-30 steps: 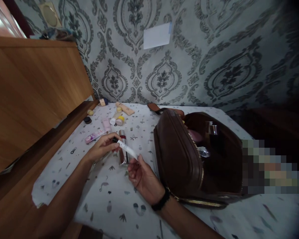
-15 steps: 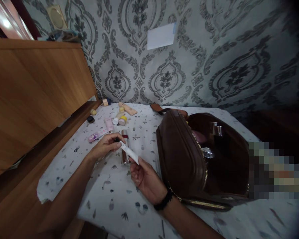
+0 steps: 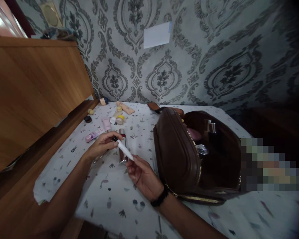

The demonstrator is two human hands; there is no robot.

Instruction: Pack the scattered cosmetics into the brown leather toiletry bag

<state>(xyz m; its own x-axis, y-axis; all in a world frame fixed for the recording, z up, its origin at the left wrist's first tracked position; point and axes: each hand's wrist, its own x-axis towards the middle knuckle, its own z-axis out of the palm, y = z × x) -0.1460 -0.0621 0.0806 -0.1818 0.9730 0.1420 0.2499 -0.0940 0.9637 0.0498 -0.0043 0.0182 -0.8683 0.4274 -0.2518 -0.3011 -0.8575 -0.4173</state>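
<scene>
A slim white tube [image 3: 125,150] with a dark cap end is held slantwise between both hands. My left hand [image 3: 103,144] pinches its upper end near the dark cap. Fingers of my right hand [image 3: 146,176], which has a black band at the wrist, close on the lower end. Just behind the tube, a dark red and silver bottle [image 3: 123,158] lies on the patterned white cloth [image 3: 114,192], partly hidden by the hands. A purple-and-white tube [image 3: 93,135] and a pale pink tube [image 3: 106,123] lie beyond my left hand.
An unzipped brown bag [image 3: 173,149] stands to the right, with silver-capped items [image 3: 210,126] inside. Farther back lie a yellow-lidded jar [image 3: 120,119], a peach tube [image 3: 125,108] and a black lid [image 3: 88,119]. A wooden cabinet [image 3: 37,89] borders the left side; a patterned wall rises behind.
The view has shifted slightly, so everything sits a little farther left. The white tube has turned a little, and both hands keep their hold on it.
</scene>
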